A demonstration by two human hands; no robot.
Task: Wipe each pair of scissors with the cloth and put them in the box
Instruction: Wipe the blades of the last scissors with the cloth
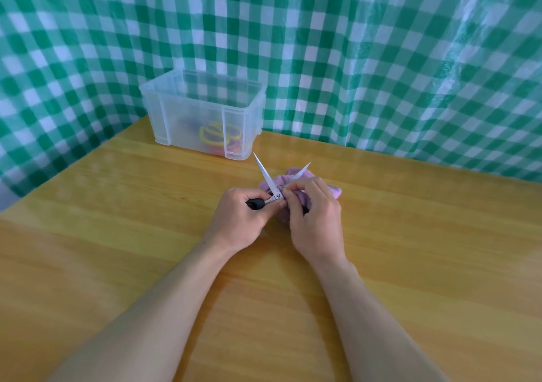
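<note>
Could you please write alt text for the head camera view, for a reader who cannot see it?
Two bare hands work over a wooden table: the left hand holds open black-handled scissors, blades pointing away, while the right hand presses a purple cloth against them. Behind stands a clear plastic box already holding coloured scissors.

1 pair of scissors out on the table, blades spread. 1 purple cloth, bunched at 3 o'clock of the blades. 1 clear box at 11 o'clock. 2 hands: left hand, right hand. Coloured handles inside the box, too blurred to count.
</note>
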